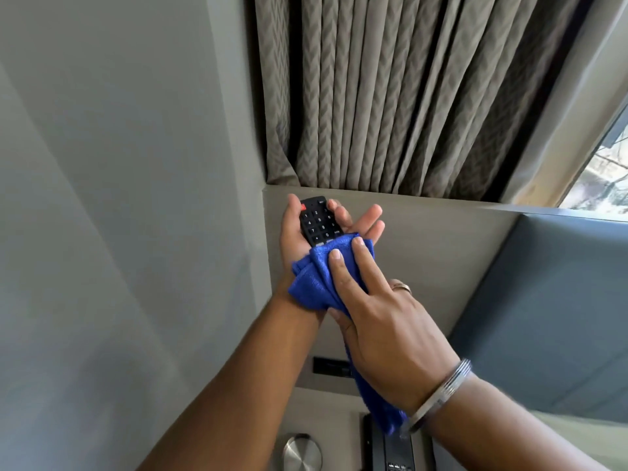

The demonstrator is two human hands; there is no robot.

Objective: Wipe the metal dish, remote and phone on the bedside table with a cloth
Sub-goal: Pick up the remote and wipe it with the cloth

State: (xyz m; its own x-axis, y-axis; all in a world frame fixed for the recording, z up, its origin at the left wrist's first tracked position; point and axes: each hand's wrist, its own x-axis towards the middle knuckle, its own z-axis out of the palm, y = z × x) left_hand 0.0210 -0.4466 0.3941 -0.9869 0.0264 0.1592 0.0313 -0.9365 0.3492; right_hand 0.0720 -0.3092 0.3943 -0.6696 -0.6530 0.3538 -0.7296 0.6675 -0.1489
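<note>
My left hand (295, 229) holds a black remote (316, 220) palm up, raised in front of the wall. Its number keys and red power button face me. My right hand (377, 311) presses a blue cloth (316, 277) onto the remote's lower half, which the cloth hides. One end of the cloth hangs down past my right wrist. Below, on the bedside table, a round metal dish (300, 452) shows at the bottom edge. To its right sits a dark desk phone (387, 450), partly covered by the hanging cloth and my forearm.
Pleated grey curtains (407, 96) hang behind the hands. A grey wall panel (441, 253) carries a dark switch plate (331, 365). A padded blue-grey headboard (550, 317) stands at the right, with a window (605, 178) above it.
</note>
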